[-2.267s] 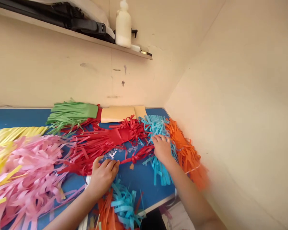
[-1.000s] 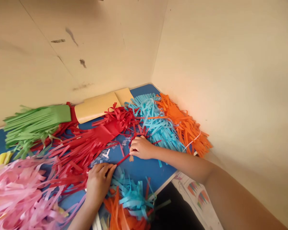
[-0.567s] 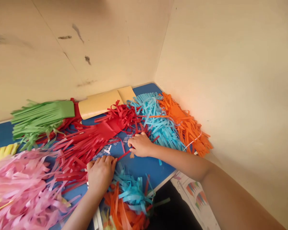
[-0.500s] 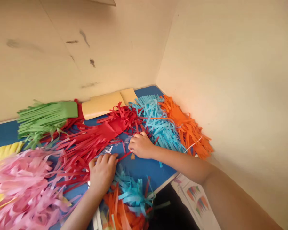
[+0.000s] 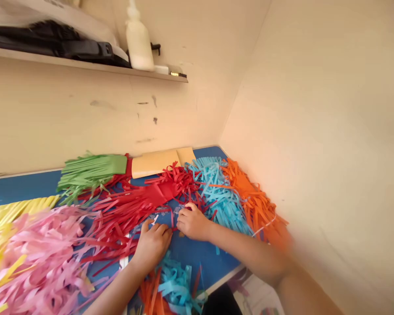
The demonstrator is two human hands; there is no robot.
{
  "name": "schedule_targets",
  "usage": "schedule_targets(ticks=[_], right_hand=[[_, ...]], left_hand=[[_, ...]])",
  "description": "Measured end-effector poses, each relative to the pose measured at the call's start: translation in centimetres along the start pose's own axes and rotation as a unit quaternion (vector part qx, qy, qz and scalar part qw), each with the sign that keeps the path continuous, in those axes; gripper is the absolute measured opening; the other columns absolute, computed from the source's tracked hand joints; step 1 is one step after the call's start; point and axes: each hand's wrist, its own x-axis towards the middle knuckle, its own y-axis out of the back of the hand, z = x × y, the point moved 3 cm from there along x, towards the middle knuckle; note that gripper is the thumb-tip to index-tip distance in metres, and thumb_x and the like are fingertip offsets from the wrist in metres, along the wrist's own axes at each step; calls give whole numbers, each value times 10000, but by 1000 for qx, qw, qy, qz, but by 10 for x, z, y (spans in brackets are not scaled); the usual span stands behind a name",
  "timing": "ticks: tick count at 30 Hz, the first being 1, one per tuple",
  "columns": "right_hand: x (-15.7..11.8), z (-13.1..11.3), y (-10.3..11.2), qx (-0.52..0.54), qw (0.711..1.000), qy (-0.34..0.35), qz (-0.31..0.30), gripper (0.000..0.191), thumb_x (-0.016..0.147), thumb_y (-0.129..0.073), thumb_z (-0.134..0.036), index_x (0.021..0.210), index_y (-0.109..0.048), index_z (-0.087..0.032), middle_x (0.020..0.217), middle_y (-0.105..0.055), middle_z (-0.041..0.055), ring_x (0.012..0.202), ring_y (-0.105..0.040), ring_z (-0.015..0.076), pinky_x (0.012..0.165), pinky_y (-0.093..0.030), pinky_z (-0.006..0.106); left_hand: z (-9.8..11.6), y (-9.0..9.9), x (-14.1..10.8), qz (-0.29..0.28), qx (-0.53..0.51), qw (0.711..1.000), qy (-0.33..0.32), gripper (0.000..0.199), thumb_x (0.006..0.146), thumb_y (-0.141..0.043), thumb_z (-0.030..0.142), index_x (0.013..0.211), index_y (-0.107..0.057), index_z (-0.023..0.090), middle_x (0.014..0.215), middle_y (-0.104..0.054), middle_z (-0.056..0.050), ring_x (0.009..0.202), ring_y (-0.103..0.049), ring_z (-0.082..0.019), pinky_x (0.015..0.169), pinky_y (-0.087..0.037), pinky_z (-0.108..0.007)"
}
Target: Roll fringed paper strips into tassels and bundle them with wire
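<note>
**Hands close together over the red strip**

Both hands have drawn closer since the earlier frames, and the view has tipped up so a shelf with a white bottle shows again above the wall. The left hand lies palm down on the blue surface, fingers pressed together and flat, seemingly pinning one end of a thin red strip. The right hand sits just beside it, fingers curled; its grip looks pinched on the strip's other end, though the fingertips are partly hidden and I cannot tell for certain.

Taking the red fringe bundle as landmark: the strip lies just in front of it, touching its loose ends. The blue fringe is to its right, the orange fringe beyond that against the side wall. The green fringe and a tan folded card lie behind it, the pink fringe to its left. More blue and orange scraps hang at the surface edge in front of it.

Risks, as I judge them: the strip is thin paper, so a sharp pull between the two hands could tear it. Loose red ends from the bundle may snag in the pinch and drag the whole bundle along. The scraps at the edge sit close to the left forearm and could be swept off.
</note>
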Motion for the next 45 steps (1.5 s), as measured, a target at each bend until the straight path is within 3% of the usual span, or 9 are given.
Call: schedule_targets(ticks=[6,14,22,28,32,35,38,40,45], right_hand=[[5,-9,1,0,998,54,-38,311,984,-436,-144,806,-690,-155,819,-677,66,885,-527,210,949,-325,452],[12,-8,1,13,998,-23,-60,220,952,-521,-206,790,-663,-162,786,-681,53,835,-522,199,814,-323,426],[29,-15,-3,32,994,11,-103,231,939,-494,-114,807,-683,-128,832,-690,101,859,-529,219,831,-327,420],[34,-8,0,63,989,-58,-119,154,879,-572,-203,814,-686,-123,827,-706,101,840,-576,218,816,-352,418],[34,-6,32,118,978,-133,-107,160,874,-600,-279,835,-720,-181,847,-740,52,853,-620,197,812,-370,378],[41,2,64,375,899,-208,-84,238,915,-565,-363,953,-744,-211,955,-755,28,899,-642,186,795,-407,325],[51,3,79,676,695,-216,-113,327,788,-690,-493,838,-760,-178,805,-737,1,722,-617,154,677,-430,265],[56,-1,79,763,593,-233,-108,357,658,-796,-514,743,-742,-171,699,-703,-21,616,-560,119,605,-410,238],[58,-27,63,819,481,-311,22,354,531,-903,-434,640,-704,-162,607,-661,-33,474,-481,65,496,-359,201]], left_hand=[[1,-1,-1,-28,6,1000,1,234,907,-514,140,740,-672,184,707,-646,-28,707,-593,-200,937,-368,-528],[2,0,-10,-11,15,999,33,179,889,-542,119,803,-686,184,748,-659,-24,731,-609,-199,908,-402,-487],[-4,-2,-11,-3,8,999,38,226,900,-532,136,748,-690,193,694,-644,-13,691,-599,-185,944,-386,-504],[0,2,-9,26,12,998,58,222,880,-526,93,787,-700,197,700,-662,-16,694,-621,-197,903,-406,-490],[-7,32,-10,57,-6,997,56,211,909,-519,117,908,-702,222,800,-713,-4,733,-649,-164,962,-382,-468],[-13,72,-12,109,-35,993,28,244,937,-511,147,1084,-669,261,932,-741,0,869,-678,-158,1071,-309,-489],[-16,105,-10,151,-47,987,6,284,920,-529,124,1127,-653,274,956,-750,14,899,-691,-151,1127,-275,-485],[-15,116,-9,181,-62,981,17,278,904,-558,111,1120,-651,260,932,-753,20,857,-697,-139,1117,-310,-459],[-10,121,-11,244,-142,944,172,89,902,-614,277,879,-689,235,824,-709,-11,781,-664,-156,824,-507,-327]])
